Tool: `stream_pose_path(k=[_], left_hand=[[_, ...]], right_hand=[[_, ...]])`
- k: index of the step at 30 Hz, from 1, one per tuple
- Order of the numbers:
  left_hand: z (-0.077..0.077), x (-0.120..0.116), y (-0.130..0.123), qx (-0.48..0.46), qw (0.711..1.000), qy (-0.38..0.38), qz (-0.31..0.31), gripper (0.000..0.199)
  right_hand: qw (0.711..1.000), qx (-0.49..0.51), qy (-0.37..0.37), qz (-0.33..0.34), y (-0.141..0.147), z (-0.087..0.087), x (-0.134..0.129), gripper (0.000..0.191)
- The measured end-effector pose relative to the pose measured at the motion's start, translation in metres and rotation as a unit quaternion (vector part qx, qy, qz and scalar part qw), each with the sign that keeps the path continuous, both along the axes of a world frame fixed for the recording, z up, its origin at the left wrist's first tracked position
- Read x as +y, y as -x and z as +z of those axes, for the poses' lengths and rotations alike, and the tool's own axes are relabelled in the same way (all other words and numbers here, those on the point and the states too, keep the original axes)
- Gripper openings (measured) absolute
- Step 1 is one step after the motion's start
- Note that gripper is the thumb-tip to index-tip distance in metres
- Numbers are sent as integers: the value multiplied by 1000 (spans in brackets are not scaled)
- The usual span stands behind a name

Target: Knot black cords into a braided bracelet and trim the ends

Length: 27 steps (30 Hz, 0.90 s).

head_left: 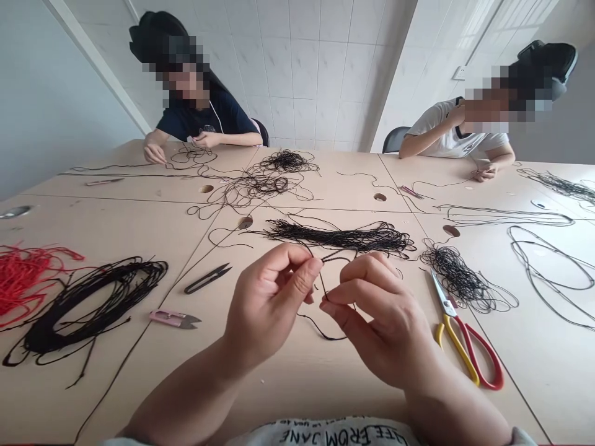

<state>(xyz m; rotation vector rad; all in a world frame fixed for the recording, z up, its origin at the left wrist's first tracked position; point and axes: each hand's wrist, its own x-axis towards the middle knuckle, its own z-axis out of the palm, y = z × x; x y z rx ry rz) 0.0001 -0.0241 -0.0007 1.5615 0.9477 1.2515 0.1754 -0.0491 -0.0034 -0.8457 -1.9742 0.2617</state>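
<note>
Between my two hands a thin black cord (324, 282) is held up over the table. My left hand (269, 297) pinches it between thumb and forefinger. Lower down, the thumb and forefinger of my right hand (381, 316) close on the same cord. A loop of it arches between the hands, and a slack part (325, 337) hangs below them. Just beyond my fingers lies a long bundle of black cord (341, 237). Scissors (465, 347) with one red and one yellow handle rest to the right of my right hand.
To the left lie pink thread snips (174, 318), black snips (207, 279), a black cord coil (93, 303) and red cord (23, 279). Another cord bundle (458, 275) is at right. Two people (204, 118) sit across the table (288, 396), beyond tangled cord (269, 183).
</note>
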Motion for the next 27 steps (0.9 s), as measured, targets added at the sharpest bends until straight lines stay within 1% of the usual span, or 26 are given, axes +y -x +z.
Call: stream_pose_path(k=[3, 5, 7, 9, 10, 12, 15, 16, 17, 19, 21, 23, 25, 27], left_hand=[[-1, 7, 6, -53, 995, 68, -48, 23], [-1, 11, 9, -81, 988, 109, -69, 23], [-2, 14, 11, -93, 987, 123, -55, 21], [-1, 14, 12, -90, 989, 113, -31, 19], [-1, 14, 11, -84, 991, 104, -29, 18], [1, 12, 10, -56, 993, 91, -55, 18], [8, 8, 7, 7, 986, 102, -132, 20], [10, 7, 6, 25, 983, 105, -152, 20], [12, 6, 5, 40, 979, 107, -167, 21], [16, 5, 4, 64, 976, 101, -183, 21], [18, 5, 4, 77, 975, 93, -186, 19], [19, 6, 5, 75, 977, 86, -182, 19], [18, 8, 6, 64, 980, 87, -168, 20], [15, 10, 7, 58, 986, 83, -136, 20]], right_hand=[[999, -8, 32, 6, -3, 3, 1, 12], [997, -3, 69, 37, -7, 8, -1, 10], [992, 13, 101, 74, -12, 13, -3, 10], [990, 11, 110, 92, -18, 15, -3, 9], [991, 9, 104, 87, -20, 15, -3, 8], [996, 23, 71, 46, -24, 13, 1, 6], [998, 47, -2, -41, -25, 6, 8, 29], [998, 35, -19, -49, -24, 3, 10, 35], [999, 13, -25, -41, -23, 1, 13, 38], [999, -24, -22, -9, -22, -1, 17, 29], [999, -42, -14, 7, -22, -2, 21, 17], [999, -35, 2, 2, -25, -1, 23, 10], [999, -11, 17, -28, -28, 0, 22, 8], [997, 21, 23, -77, -30, 2, 18, 11]])
